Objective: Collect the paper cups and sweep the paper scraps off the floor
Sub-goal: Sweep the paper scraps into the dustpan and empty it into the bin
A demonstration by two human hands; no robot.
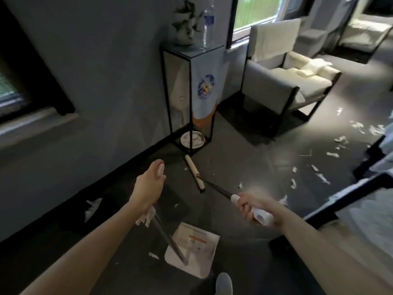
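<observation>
Risk first. The scraps [340,143] lie mostly at the far right of the floor [244,158], well apart from the dustpan [192,250], which sits near the person's foot [224,283]. A long sweep across that gap would likely scatter light paper rather than gather it. The broom head [194,174] rests near the base of the stand [191,92] by the wall; a hasty stroke could knock the stand's frame or the plate [192,139] on its lower shelf. A few scraps also lie close to the wall at left and beside the dustpan and are easy to miss. No paper cups can be made out, so that part of the task cannot be judged.

Hand pose. The right hand [253,209] is extended forward and low, its grip pressed closed around the white broom handle [260,216], with the dark shaft running forward-left down to the head. The left hand [150,186] is raised ahead of the body, wrist bent, fingers curled around the top of the dustpan handle [168,237], which slopes down to the pan. White paper appears bunched under that hand; whether it is held cannot be told.
</observation>
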